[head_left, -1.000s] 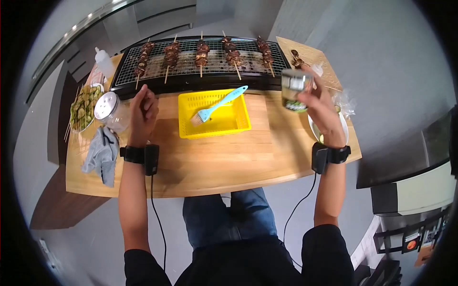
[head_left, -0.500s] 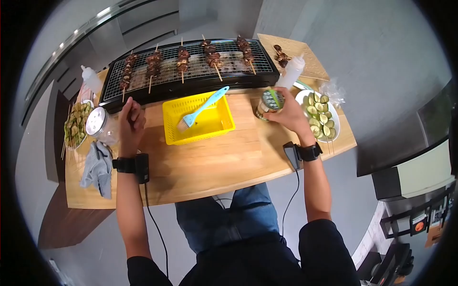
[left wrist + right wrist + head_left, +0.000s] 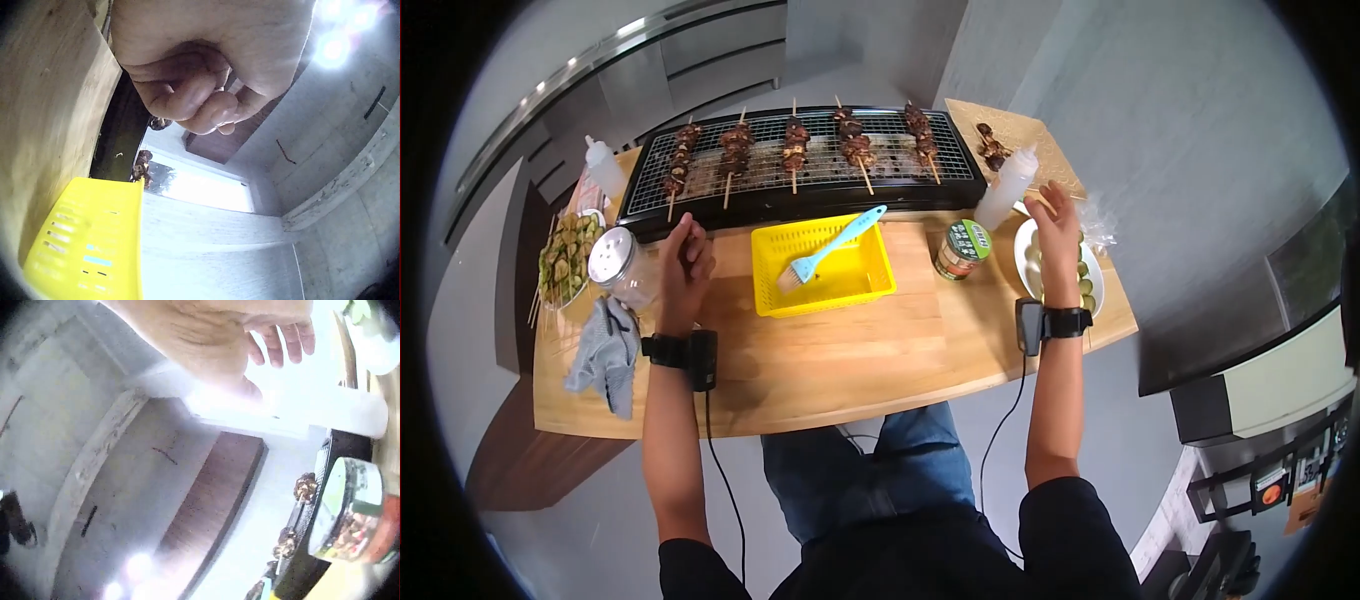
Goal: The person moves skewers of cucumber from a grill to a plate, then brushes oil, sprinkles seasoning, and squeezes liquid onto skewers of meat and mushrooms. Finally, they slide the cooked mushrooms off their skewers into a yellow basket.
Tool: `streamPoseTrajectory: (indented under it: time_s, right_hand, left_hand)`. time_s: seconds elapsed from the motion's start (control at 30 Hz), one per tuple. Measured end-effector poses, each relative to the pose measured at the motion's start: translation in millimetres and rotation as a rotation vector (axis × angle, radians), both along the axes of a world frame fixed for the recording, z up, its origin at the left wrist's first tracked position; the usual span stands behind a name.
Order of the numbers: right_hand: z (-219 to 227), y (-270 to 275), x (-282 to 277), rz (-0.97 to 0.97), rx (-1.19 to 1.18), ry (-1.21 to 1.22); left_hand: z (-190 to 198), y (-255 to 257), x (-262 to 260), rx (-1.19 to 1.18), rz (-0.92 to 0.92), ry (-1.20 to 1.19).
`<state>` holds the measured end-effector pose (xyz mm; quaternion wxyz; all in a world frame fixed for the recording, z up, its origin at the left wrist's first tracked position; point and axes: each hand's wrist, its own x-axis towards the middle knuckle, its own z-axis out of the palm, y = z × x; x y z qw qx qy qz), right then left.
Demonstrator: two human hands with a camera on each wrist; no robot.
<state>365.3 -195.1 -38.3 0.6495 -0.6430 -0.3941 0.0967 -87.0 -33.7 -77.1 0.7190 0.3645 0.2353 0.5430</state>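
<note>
My left hand (image 3: 685, 272) hovers over the table's left side, fingers loosely curled, holding nothing; the left wrist view shows those bent fingers (image 3: 199, 103) up close. Beside it stands a clear shaker jar (image 3: 622, 265) with a perforated lid. My right hand (image 3: 1057, 245) is raised over a white plate of sliced green vegetables (image 3: 1085, 272), its fingers spread and nothing in its grasp. To its left, a clear jar with a green lid (image 3: 963, 250) stands upright on the table; colourful contents show in the right wrist view. Behind that jar is a white squeeze bottle (image 3: 1006, 190).
Several meat skewers (image 3: 795, 150) lie across a black grill (image 3: 740, 212). In front, a yellow basket (image 3: 825, 302) holds a blue basting brush (image 3: 838, 245). At left are a grey cloth (image 3: 603, 350), vegetable skewers (image 3: 570, 252) and another squeeze bottle (image 3: 605, 170). More meat (image 3: 991, 147) lies back right.
My right hand brought the green-lidded jar down to the table beside the grill, let go of it and moved right, over the plate. The left hand stays about where it was.
</note>
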Motion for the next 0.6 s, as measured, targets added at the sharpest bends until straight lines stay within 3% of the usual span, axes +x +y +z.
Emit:
streamPoseTrajectory:
  time_s: [0.17,0.27,0.37,0.6]
  right_hand:
    - [-14,24,1,0.044,-0.106,0.234]
    - [-11,29,-3,0.145,-0.051,0.255]
    - [-15,39,0,0.048,-0.041,0.216]
    - [-41,51,4,0.053,-0.175,0.216]
  left_hand:
    - [-6,6,-4,0.039,-0.04,-0.035]
    - [-5,4,-3,0.045,-0.049,-0.026]
    - [-7,4,-3,0.031,-0.05,-0.043]
    - [-1,0,-3,0.024,-0.064,-0.071]
